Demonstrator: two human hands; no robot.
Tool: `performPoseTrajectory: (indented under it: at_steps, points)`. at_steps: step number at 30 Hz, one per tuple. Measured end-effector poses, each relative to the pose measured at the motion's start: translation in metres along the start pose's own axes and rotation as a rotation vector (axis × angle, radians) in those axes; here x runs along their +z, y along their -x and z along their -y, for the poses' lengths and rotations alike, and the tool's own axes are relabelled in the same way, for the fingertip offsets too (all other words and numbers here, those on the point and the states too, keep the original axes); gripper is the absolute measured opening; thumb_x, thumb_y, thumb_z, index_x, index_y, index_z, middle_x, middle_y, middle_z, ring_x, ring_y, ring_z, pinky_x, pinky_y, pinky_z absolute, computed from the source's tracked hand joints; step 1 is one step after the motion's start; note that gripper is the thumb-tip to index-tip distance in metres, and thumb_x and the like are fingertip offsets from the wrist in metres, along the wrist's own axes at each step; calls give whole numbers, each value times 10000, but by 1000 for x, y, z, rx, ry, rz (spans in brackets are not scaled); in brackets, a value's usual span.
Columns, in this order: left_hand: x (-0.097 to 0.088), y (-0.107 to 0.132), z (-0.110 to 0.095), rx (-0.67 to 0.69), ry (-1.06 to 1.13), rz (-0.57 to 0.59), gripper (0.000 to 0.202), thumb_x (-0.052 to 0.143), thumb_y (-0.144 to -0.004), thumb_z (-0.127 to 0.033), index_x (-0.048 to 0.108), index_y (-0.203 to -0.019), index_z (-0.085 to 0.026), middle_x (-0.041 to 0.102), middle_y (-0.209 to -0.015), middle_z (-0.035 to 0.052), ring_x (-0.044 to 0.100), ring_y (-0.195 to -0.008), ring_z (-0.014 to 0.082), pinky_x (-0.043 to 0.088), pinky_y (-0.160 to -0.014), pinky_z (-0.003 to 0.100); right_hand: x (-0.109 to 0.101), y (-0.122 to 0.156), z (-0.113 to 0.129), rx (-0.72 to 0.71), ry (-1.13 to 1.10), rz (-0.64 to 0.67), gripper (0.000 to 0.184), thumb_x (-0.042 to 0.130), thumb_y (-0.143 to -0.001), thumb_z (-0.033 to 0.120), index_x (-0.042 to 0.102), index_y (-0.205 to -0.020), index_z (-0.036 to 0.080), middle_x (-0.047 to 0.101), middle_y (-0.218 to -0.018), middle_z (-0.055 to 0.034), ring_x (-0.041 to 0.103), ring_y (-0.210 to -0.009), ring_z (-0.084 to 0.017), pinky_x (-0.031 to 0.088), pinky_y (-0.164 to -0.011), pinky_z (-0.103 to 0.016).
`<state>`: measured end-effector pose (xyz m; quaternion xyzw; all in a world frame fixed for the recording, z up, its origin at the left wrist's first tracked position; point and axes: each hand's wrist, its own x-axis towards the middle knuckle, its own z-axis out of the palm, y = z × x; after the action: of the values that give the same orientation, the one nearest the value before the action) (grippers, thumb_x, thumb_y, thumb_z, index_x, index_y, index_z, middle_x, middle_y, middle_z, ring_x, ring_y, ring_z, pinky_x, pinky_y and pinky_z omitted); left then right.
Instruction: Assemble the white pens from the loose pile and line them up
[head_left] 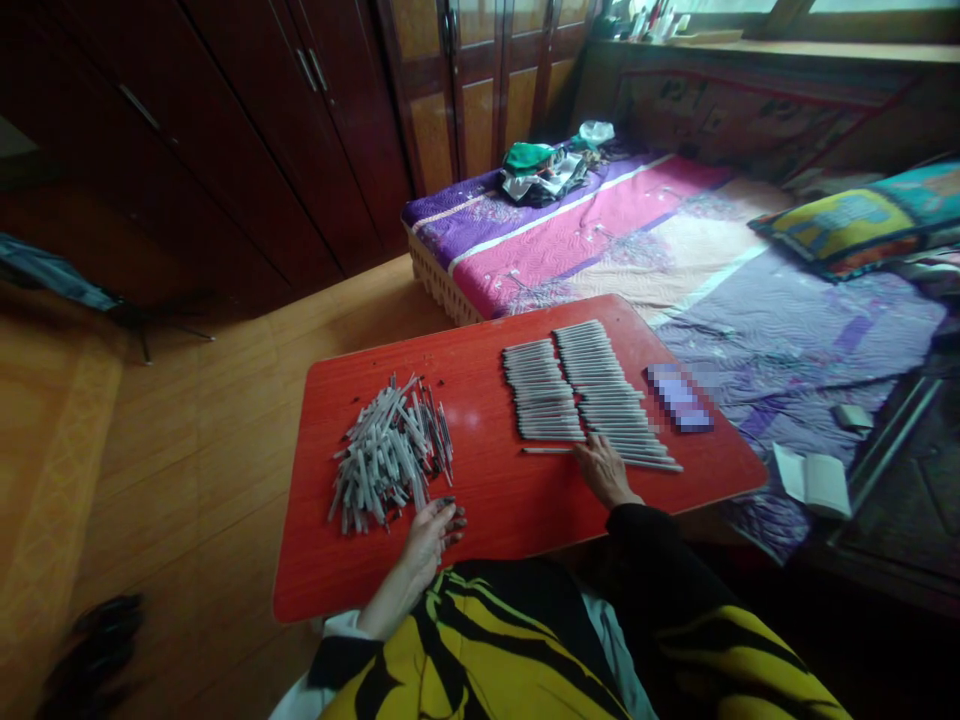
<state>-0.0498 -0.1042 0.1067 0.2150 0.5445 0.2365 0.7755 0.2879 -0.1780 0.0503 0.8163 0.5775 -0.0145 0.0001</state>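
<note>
On the red table, a heap of loose pale pen-like tubes lies on the left, with thin dark-ended sticks at its right side. My left hand is at the near edge of the heap, fingers curled; a small dark bit shows at its fingertips, too small to name. My right hand pinches the right end of a single pen, which lies flat at the front of the rows. Beyond it, grey-white pens lie side by side in a left row and a longer right row.
A blurred purple packet lies on the table's right. A bed with clothes and a pillow stands behind. An open notebook is at the right. Dark wardrobes line the back left.
</note>
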Motion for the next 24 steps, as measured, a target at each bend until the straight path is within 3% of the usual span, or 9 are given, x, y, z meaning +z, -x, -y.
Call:
performPoseTrajectory:
  at_steps: [4, 12, 21, 24]
  points:
    - [1, 1, 0, -1, 10, -21, 228, 660, -715, -164, 549, -913, -147, 663, -789, 60, 648, -642, 140, 470, -545, 205, 6, -5, 7, 73, 12, -72, 202, 423, -860, 193, 616, -907, 156, 547, -946, -131, 418, -926, -244, 294, -775, -323]
    - [-3, 3, 1, -24, 37, -34, 234, 657, -713, -172, 544, -917, -157, 666, -779, 56, 639, -621, 137, 455, -527, 206, 26, -8, 32, 105, -34, -33, 177, 436, -867, 242, 586, -814, 164, 583, -897, -107, 467, -923, -221, 318, -760, -291]
    - [-23, 6, -4, -4, 92, -61, 225, 671, -705, -184, 556, -896, -155, 670, -781, 62, 643, -630, 140, 457, -530, 204, 19, -18, 39, 177, -31, -33, 177, 471, -859, 297, 583, -820, 165, 593, -914, -114, 497, -917, -224, 341, -715, -288]
    - [-32, 7, -8, 12, 114, -88, 206, 670, -706, -182, 562, -879, -152, 666, -774, 67, 642, -626, 143, 458, -532, 208, 13, -16, 53, 227, -58, -44, 186, 467, -860, 306, 585, -827, 167, 601, -922, -115, 514, -911, -227, 343, -675, -289]
